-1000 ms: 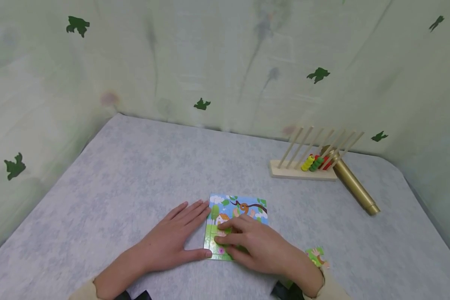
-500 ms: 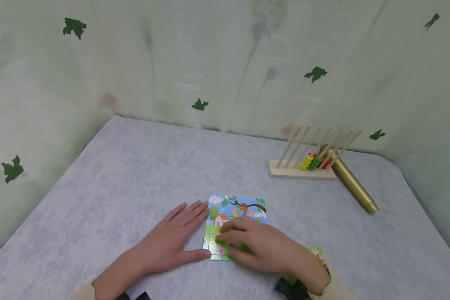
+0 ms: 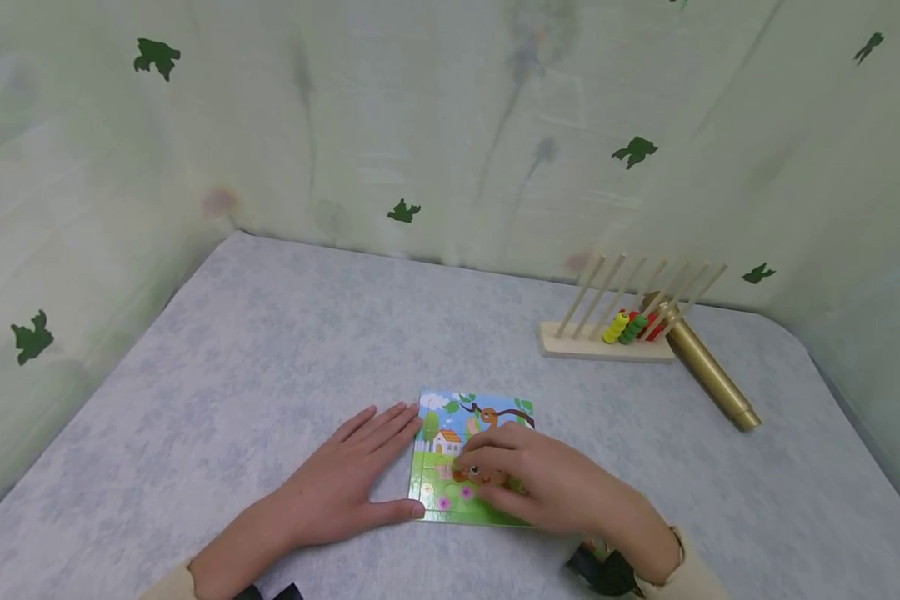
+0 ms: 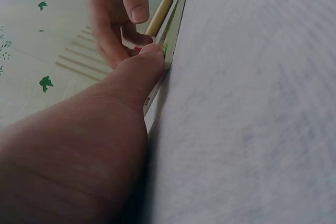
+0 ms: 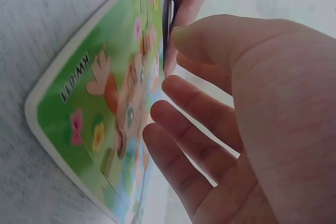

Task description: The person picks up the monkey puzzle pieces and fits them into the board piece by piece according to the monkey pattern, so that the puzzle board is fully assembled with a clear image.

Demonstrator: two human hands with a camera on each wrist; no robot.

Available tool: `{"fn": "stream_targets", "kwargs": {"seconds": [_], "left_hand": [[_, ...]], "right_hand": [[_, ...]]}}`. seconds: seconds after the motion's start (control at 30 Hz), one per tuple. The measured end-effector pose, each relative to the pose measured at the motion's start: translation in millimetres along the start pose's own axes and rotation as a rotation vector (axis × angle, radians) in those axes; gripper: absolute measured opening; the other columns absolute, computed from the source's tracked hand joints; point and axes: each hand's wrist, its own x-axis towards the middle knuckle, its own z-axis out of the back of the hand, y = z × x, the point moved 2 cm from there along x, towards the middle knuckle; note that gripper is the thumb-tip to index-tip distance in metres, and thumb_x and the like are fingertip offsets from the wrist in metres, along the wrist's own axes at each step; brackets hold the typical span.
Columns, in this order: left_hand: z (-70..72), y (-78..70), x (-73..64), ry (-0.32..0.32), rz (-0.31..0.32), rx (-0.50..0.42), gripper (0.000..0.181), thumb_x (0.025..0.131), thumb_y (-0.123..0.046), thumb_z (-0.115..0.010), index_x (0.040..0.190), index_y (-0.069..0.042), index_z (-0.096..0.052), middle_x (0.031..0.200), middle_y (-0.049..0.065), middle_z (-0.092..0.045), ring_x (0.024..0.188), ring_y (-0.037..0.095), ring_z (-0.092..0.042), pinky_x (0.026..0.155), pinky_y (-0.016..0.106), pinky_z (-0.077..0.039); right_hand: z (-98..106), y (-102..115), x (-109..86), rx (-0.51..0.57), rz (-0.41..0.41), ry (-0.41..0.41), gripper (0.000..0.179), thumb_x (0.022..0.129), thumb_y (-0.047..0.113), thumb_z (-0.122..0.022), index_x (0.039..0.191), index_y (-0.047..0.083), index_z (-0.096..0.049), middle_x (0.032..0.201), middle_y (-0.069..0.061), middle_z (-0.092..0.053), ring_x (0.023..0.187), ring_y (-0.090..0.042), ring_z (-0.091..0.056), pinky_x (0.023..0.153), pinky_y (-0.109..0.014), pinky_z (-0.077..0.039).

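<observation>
A square picture puzzle [image 3: 438, 494] lies on the table, showing a house, flowers, a branch and a brown animal. Flat on the cloth, my left hand [image 3: 345, 483] rests against its left side, with fingertips at the upper edge and thumb on the lower corner. My right hand [image 3: 543, 479] is over the puzzle's right half, fingers loosely bent and holding nothing. In the right wrist view those fingers [image 5: 194, 108] are apart from one another above the puzzle board [image 5: 58, 111], which bears the print KW-011. The right hand hides part of the picture.
A wooden peg stand [image 3: 607, 352] with yellow, green and red beads stands at the back right. Behind it lies a brass-coloured tube [image 3: 708, 375]. A bit of a colourful loose piece [image 3: 598, 546] shows beneath the right wrist. Patterned curtain [image 3: 330, 125] surrounds the table.
My right hand has drawn back rightward from the puzzle's middle, and its fingertips have left the spot they touched. More of the animal's face shows. The left hand stays in place.
</observation>
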Motion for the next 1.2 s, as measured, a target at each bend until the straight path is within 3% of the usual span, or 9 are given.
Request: {"fn": "stream_targets", "kwargs": {"seconds": [0.13,0.7,1.2], "left_hand": [[-0.1,0.1,-0.3,0.017,0.013,-0.007,0.096,0.094,-0.079,-0.046,0.163,-0.013,-0.032,0.171,-0.002,-0.025,0.159,0.018,-0.021,0.129,0.038,-0.009],[-0.9,0.3,-0.3,0.023,0.017,-0.024,0.097,0.093,-0.079,-0.047,0.163,-0.013,-0.032,0.171,-0.002,-0.025,0.159,0.018,-0.02,0.129,0.038,-0.009],[-0.6,0.7,0.8,0.015,0.009,-0.009,0.097,0.093,-0.079,-0.047,0.163,-0.013,-0.032,0.171,-0.001,-0.025,0.159,0.018,-0.021,0.129,0.039,-0.01]], "right_hand": [[2.4,-2.0,-1.5,0.001,-0.015,0.005,0.024,0.101,0.023,-0.068,0.125,0.022,-0.072,0.13,0.012,-0.064,0.111,-0.005,-0.057,0.089,-0.021,-0.054],[4.8,-2.8,-1.9,0.038,-0.074,0.057,0.021,0.103,0.025,-0.066,0.122,0.026,-0.073,0.126,0.014,-0.066,0.109,-0.002,-0.06,0.091,-0.022,-0.055],[9.2,-5.9,-5.3,0.022,-0.048,0.038,0.023,0.103,0.024,-0.065,0.124,0.023,-0.073,0.122,0.014,-0.068,0.11,-0.003,-0.062,0.094,-0.027,-0.057]]}}
